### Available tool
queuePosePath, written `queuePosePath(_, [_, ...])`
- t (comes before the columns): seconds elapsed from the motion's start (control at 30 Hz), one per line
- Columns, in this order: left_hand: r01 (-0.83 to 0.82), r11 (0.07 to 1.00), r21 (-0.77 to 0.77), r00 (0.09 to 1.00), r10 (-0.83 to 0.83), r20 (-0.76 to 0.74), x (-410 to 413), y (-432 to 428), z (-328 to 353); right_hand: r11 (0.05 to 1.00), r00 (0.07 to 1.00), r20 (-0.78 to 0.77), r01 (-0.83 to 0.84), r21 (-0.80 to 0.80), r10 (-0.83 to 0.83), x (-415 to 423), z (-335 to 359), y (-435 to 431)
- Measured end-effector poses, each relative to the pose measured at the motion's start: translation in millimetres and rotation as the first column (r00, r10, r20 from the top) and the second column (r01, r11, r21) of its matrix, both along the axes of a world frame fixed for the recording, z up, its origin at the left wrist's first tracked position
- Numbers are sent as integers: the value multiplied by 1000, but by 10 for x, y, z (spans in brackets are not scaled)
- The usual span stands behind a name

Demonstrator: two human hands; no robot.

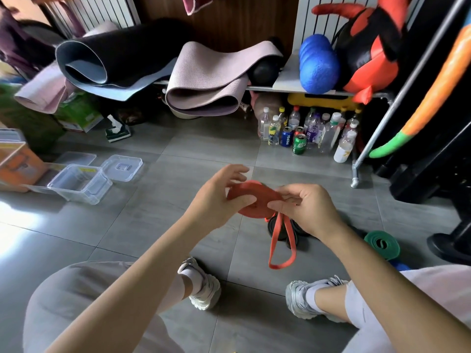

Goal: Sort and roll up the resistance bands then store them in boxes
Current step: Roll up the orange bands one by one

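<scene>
Hands, left [216, 198] and right [309, 210], grip band [254, 191]

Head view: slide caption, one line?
Left hand and right hand coil a red resistance band, loose tail hanging.

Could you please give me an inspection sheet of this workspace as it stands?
Surface: grey tiled floor, glare at the left.
Job's things: red resistance band partly coiled between both hands, its tail loop hanging; green rolled band and black bands on the floor; clear box open, lid beside it.
Clutter: bottles and cans by the rack; tissue box.
Grips: left hand and right hand both pinch the coil.
Cables: nothing seen.
Surroundings: yoga mats and blue foam roller on the rack shelf.
</scene>
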State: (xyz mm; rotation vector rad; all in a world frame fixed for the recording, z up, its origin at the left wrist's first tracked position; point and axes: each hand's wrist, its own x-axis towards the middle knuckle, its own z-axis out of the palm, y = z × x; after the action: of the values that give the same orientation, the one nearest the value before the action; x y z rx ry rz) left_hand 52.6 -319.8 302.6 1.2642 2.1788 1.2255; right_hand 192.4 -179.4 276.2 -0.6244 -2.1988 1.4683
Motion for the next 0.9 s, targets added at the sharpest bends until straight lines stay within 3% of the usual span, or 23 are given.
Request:
queuePosePath(0.13, [132, 976, -172, 939, -179, -295, 27, 88, 178, 977, 992, 124, -11, 213, -15, -15, 33, -36])
queuePosePath(0.27, [137, 939, -314, 940, -223, -257, 31, 100, 173, 960, 985, 169, -28, 278, -20, 0, 15, -40])
queuePosePath(0.37, [127, 917, -378, 915, -255, -312, 80, 93, 131, 954, 982, 189, -51, 295, -6, 12, -19, -40])
queuePosePath(0.47, [66, 935, -347, 916, -195, -351, 84, 92, 119, 965, 985, 170, -40, 258, -4, 12, -21, -47])
queuePosePath(0.6, [85, 943, -321, 941, -182, -286, 79, 99, 142, 971, 989, 145, -31, 238, -4, 13, -12, -40])
queuePosePath(0.73, [84, 862, -499, 910, -271, -315, 114, 118, 95, 971, 987, 156, -61, 233, 25, 8, 24, -73])
queuePosePath(0.8, [43, 882, -469, 900, -238, -366, 111, 117, 57, 974, 993, 119, -45, 222, 19, 9, 22, -90])
queuePosePath(0.9, [60, 929, -365, 930, -185, -318, 79, 86, 79, 991, 999, 44, 3, 136, -9, 34, 0, -54])
